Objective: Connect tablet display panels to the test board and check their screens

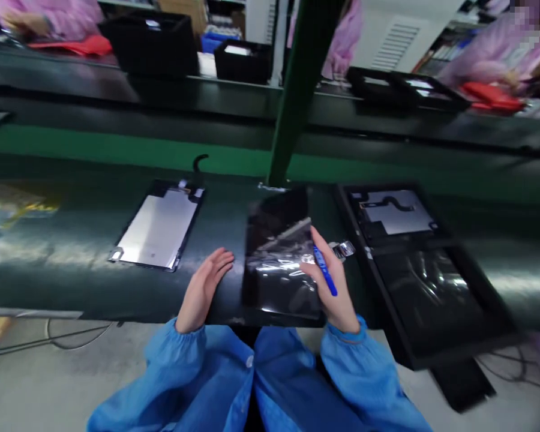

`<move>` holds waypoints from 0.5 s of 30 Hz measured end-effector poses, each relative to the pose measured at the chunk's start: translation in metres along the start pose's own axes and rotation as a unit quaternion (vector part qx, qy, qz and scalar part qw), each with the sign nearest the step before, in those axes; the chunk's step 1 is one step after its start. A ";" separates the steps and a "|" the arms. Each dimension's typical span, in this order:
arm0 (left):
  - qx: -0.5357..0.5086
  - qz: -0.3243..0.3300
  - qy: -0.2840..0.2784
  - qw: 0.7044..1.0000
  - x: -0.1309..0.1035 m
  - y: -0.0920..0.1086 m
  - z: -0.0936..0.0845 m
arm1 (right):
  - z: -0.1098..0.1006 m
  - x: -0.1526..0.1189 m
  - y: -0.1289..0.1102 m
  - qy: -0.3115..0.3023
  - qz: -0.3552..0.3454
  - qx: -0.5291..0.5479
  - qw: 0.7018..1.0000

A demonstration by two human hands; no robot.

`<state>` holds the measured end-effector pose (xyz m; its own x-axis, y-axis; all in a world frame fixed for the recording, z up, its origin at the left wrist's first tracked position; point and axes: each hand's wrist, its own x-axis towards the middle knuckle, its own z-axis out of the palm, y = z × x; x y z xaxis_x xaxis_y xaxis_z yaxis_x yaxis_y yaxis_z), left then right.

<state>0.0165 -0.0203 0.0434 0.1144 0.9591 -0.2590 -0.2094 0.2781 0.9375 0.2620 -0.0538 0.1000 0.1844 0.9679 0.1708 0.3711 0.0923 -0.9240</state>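
My right hand (330, 279) grips a dark, glossy, film-covered panel (276, 282) by its right edge. A blue tool (325, 271), like a pen or tweezers, is also held in that hand. Left of the panel, my left hand (206, 288) hovers over or rests on the dark green mat, its fingers held together and nothing visible in them. Further left lies a display part with a silvery back (158, 227), a black strip (200, 161) beyond its top edge. A small metallic piece (343, 249) sits just right of my right hand.
At right, a black tray (369, 258) holds a silver-backed part (398, 211) and a dark filmed panel (432, 288). A green post (292, 102) rises behind the panel. Clear film with yellow tape (13, 207) lies far left. People in pink work across the bench beside black bins (150, 45).
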 end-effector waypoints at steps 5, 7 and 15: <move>-0.067 -0.116 -0.027 0.991 -0.003 0.002 -0.003 | 0.042 -0.015 -0.009 -0.079 0.014 0.101 0.992; -0.088 -0.140 -0.033 0.986 -0.008 0.008 -0.006 | 0.042 -0.020 -0.004 -0.110 0.016 0.124 0.986; 0.094 0.062 0.212 0.971 -0.012 -0.007 -0.053 | -0.033 -0.026 0.074 0.143 -0.119 -0.247 0.951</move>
<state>-0.0352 -0.0307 0.0277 -0.3182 0.9314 -0.1771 -0.0107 0.1832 0.9830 0.3150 -0.0799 0.0388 0.2560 0.8235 0.5062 0.8020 0.1114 -0.5869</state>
